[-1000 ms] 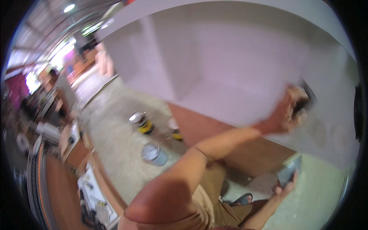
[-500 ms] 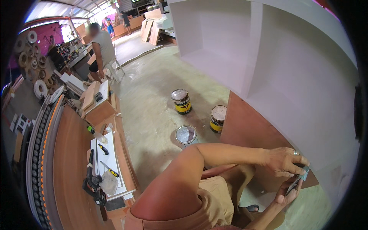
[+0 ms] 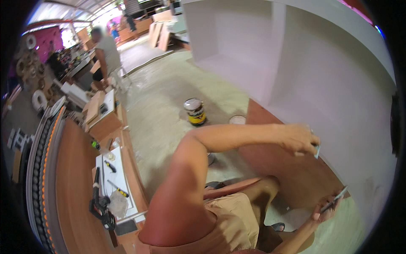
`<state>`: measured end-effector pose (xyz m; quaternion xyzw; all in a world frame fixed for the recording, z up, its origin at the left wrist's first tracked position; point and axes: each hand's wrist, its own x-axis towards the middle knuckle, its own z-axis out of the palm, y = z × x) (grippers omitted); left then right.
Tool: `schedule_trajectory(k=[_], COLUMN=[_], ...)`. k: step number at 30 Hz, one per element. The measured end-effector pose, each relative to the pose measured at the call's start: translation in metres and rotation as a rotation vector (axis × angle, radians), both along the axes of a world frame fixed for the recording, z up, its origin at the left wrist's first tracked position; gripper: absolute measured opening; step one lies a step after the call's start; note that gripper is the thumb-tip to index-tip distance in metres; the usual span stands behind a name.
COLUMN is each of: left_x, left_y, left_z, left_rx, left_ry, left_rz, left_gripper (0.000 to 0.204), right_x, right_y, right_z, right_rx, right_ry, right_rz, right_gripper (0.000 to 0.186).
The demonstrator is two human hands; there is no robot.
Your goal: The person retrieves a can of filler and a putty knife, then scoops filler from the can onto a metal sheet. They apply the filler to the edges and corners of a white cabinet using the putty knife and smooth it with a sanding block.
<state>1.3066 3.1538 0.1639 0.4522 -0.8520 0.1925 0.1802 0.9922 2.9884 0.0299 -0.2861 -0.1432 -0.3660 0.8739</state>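
Note:
My left hand (image 3: 299, 139) is raised in front of the white cabinet (image 3: 237, 46), its fingers closed on a small pale-blue flat spreader (image 3: 317, 151). I cannot tell whether the spreader touches the cabinet. Lower and nearer, my right hand (image 3: 325, 208) grips a thin, flat scraper (image 3: 334, 199), seen nearly edge-on beside the cabinet's lower edge. Behind both hands is the cabinet's bare brown side panel (image 3: 287, 165). My left arm crosses the view and covers part of the cans on the floor.
A black-and-yellow can (image 3: 194, 112) stands on the floor; another can's lid (image 3: 237, 120) shows above my arm. At left, a low wooden piece (image 3: 135, 173) bears a white board, a cutter (image 3: 111, 166), a screwdriver (image 3: 118, 189) and a black power tool (image 3: 101, 207). Another person (image 3: 105, 55) sits farther back.
My hands have come apart. The left has moved up and away with the spreader, while the right stays low with the scraper. My left arm now covers more of the cans.

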Motion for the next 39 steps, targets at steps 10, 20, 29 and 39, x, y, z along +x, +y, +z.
schedule_trajectory(k=[10,20,29,39], left_x=[-0.027,-0.026,-0.042,-0.070], left_y=[-0.015,-0.078,-0.111,-0.118], left_z=[0.210,0.288,0.296,0.298], left_rx=[-0.524,-0.715,-0.810,-0.820], left_ry=[-0.298,-0.605,-0.708,-0.796], left_rz=[-0.003,0.033,0.075,0.117], left_gripper=[0.033,0.033,0.037,0.030], right_x=[0.002,-0.003,-0.007,-0.006], right_y=[0.026,0.036,0.033,0.036], right_z=[-0.012,-0.003,-0.001,0.005], right_rx=[0.418,0.357,0.372,0.374], right_ry=[0.356,0.284,0.303,0.268], right_rz=[-0.356,-0.289,-0.271,-0.253], right_gripper=[0.022,0.030,0.030,0.027])
